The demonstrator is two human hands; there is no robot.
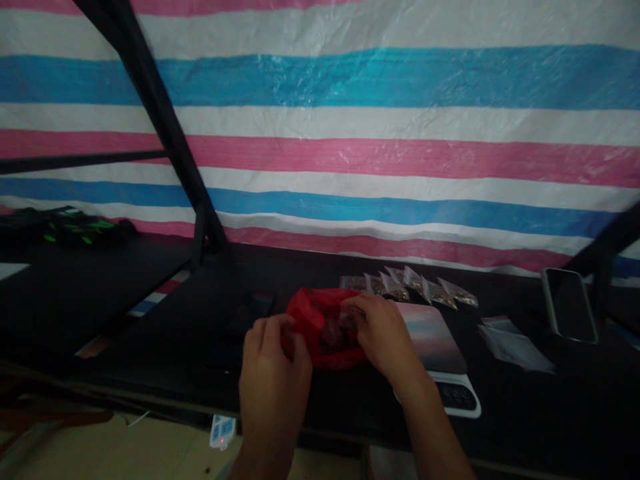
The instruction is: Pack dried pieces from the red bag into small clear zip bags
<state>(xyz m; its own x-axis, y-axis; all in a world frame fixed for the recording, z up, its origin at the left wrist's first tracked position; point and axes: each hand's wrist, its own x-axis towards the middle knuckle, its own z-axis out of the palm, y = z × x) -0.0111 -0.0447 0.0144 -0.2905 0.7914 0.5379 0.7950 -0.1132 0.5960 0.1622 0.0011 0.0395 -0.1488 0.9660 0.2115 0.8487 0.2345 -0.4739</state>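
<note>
A red plastic bag [310, 310] sits on the black table with its mouth open, and dark small contents show inside, too dim to name. My left hand [275, 350] is closed on the bag's left rim. At the bag's right side, my right hand [377, 327] has its fingers curled down over the opening. Its fingertips are pressed together near something dark and partly see-through, which I cannot make out. Just right of the bag lies a kitchen scale [433, 337] with a silver plate and dark buttons, partly covered by my right forearm.
Several small filled clear bags [400, 287] lie in a row behind the scale. Flat clear bags [515, 343] and a phone [570, 305] are to the right. A green-black toy car [85, 227] stands far left. A black frame post [165, 127] rises before the striped sheet [400, 123].
</note>
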